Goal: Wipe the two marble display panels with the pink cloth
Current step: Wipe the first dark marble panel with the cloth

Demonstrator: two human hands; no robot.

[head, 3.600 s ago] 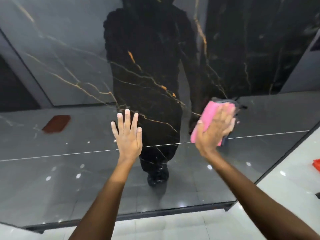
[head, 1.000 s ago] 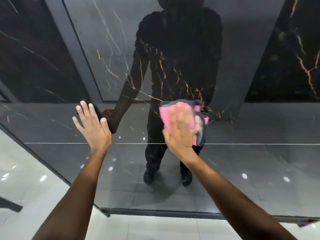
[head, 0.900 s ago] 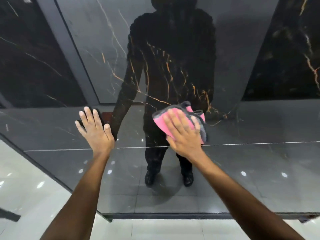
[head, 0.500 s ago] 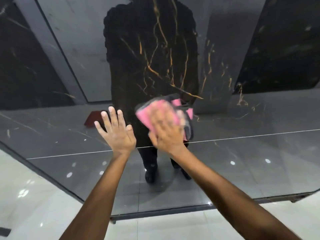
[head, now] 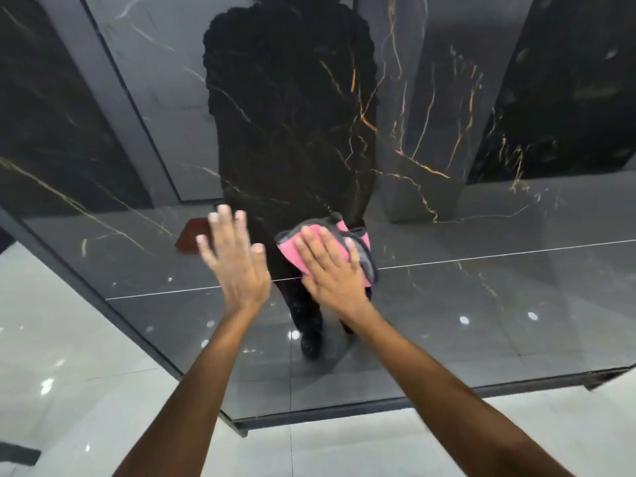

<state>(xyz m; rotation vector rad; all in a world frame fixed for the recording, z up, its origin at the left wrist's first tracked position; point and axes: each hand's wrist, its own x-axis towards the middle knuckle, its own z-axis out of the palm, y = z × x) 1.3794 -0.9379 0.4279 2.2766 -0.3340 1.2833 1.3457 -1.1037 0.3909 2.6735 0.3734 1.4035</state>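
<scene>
The right hand [head: 332, 266] is pictured laid flat, fingers straight and slightly fanned, pressing the pink cloth [head: 292, 251] against a polished dark marble display panel [head: 481, 304]. The cloth, pink with a grey edge, is bunched under the palm and sits low on the panel, just above a thin pale line reflected across the gloss. Beside it, the left hand [head: 237, 259] is held spread, fingers straight, at or just off the panel; whether it is touching cannot be told, as it is blurred.

The wipe is judged to be best served by even pressure from the whole palm, with the cloth kept flat rather than wadded, so that no streaks are left on the mirror-like finish. Overlapping passes would be advised, carried out to the dark frame edge [head: 241, 423] at the panel's lower corner above the pale floor [head: 69, 373].

Compared with the view half a second ago, the two hands are seen closer together, and the cloth appears more to the right of the gold veining [head: 364, 122], while the left hand is blurred as if in motion. More than three seconds ago the cloth was held well apart from the left hand, farther right on the panel.
</scene>
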